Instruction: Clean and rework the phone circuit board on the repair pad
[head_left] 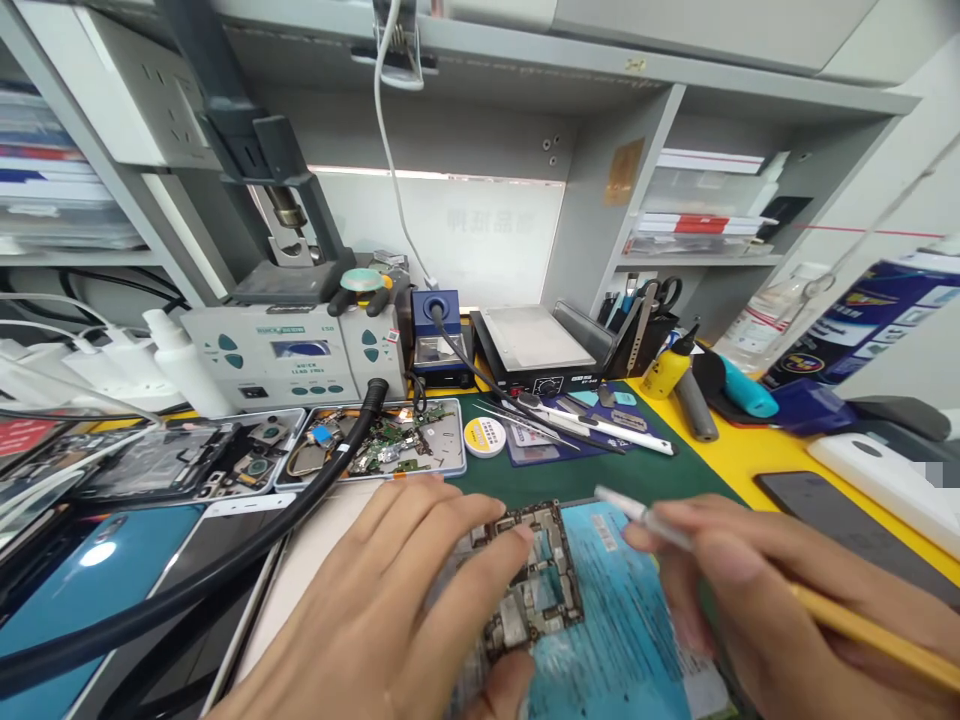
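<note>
Opened phone [577, 610], one, back cover off, flat on tabletop [750, 450] between both hands. Circuit board [536, 585] exposed beside teal battery [630, 620]. Left hand [390, 610] spread, fingertips pressing board edge. Right hand [757, 610] closed around one yellow-handled tool [750, 570], metal tip hovering above battery's far end. Likely light, rigid, fragile; best held by outer frame, clear of components. Beyond left hand: two parts trays [375, 440], one black hose [225, 570]. Beyond right: tweezers [592, 425], number unclear.

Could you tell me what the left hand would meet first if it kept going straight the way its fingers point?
Probably the circuit board of the opened phone: the left hand has its fingertips already at the board's edge.
</note>
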